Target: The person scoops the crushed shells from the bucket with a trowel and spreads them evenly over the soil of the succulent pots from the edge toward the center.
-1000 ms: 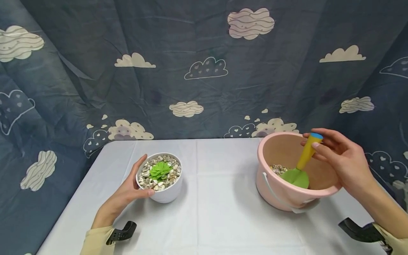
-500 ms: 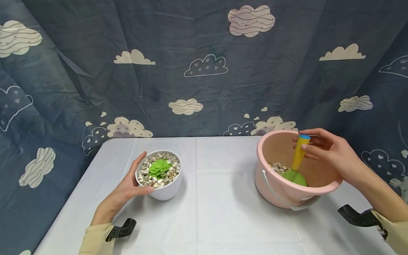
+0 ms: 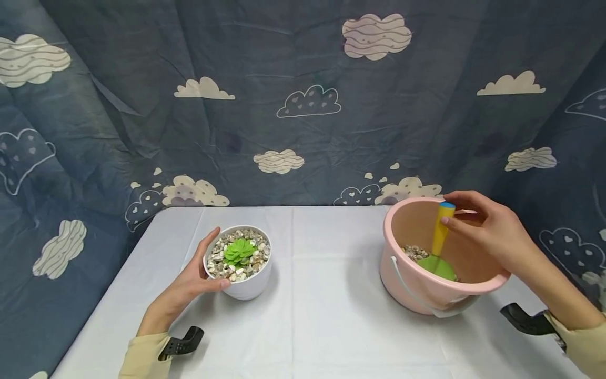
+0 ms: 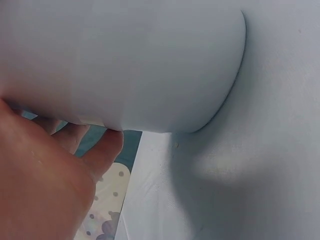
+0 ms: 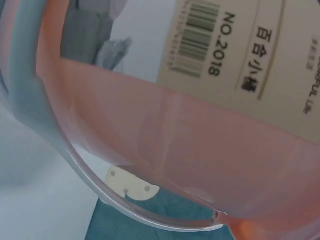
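My left hand [image 3: 191, 281] holds a white pot [image 3: 246, 289] by its left side, thumb at the near rim and fingers behind. The pot carries a green succulent [image 3: 239, 252] set in pebbles. In the left wrist view the smooth wall of the pot [image 4: 150, 65] fills the upper part, fingertips against it. My right hand [image 3: 492, 229] pinches the yellow handle of a small shovel [image 3: 441, 231] with a blue end. Its green blade stands down inside a pink bucket [image 3: 393, 273], beside more pebbles [image 3: 415, 253]. The blade's lower part is hidden by the bucket's near rim.
A pale grey bail handle [image 3: 402, 284] hangs down the bucket's front. In the right wrist view a printed label [image 5: 225, 65] shows on the bucket's wall. The white-covered table [image 3: 326, 326] ends at a dark cloud-patterned curtain [image 3: 303, 137]. Both wrists wear black mounts [image 3: 184, 342].
My right hand has moved left and lower over the bucket, and the shovel has become more upright with its blade deeper among the pebbles. My left hand and the pot stay put.
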The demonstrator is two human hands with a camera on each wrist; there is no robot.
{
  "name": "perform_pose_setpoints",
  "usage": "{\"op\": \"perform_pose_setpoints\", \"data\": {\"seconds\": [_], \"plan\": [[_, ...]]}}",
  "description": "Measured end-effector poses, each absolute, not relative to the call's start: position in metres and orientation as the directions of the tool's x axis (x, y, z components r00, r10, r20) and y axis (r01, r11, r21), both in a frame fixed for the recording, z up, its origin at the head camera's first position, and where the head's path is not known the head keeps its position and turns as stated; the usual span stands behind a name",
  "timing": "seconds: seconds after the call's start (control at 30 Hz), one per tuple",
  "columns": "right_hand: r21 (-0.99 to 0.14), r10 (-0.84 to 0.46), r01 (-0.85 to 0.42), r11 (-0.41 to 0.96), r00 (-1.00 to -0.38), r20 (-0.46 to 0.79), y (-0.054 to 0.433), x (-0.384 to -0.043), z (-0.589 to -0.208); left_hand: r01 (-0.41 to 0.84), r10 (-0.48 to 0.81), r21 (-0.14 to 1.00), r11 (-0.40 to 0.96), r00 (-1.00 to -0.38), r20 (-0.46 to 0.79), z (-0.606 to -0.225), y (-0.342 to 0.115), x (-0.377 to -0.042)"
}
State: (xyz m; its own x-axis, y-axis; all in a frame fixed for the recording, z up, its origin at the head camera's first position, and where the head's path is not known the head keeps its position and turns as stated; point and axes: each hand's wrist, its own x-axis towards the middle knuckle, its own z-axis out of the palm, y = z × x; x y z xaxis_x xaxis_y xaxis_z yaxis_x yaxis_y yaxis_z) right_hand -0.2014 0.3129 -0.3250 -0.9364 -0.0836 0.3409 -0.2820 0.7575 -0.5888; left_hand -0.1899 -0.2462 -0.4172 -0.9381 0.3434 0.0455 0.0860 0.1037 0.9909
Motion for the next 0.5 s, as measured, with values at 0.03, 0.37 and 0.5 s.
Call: {"op": "perform_pose_setpoints", "data": {"seconds": [0.03,0.37,0.5], "plan": [[-0.584,-0.083,-0.281,0.762,-0.936,0.341,0.313,-0.201,-0.325,0.083,0.343,0.991,0.103,-0.938,0.043,-0.417,-0.246,-0.19],[-0.548,-0.069,-0.228,0.805,-0.953,0.295,0.318,-0.205,-0.324,0.079,0.345,0.992,0.102,-0.938,0.039,-0.418,-0.245,-0.189],[-0.547,-0.09,-0.232,0.804,-0.958,0.274,0.322,-0.212,-0.322,0.076,0.344,0.992,0.102,-0.938,0.037,-0.417,-0.245,-0.189]]}}
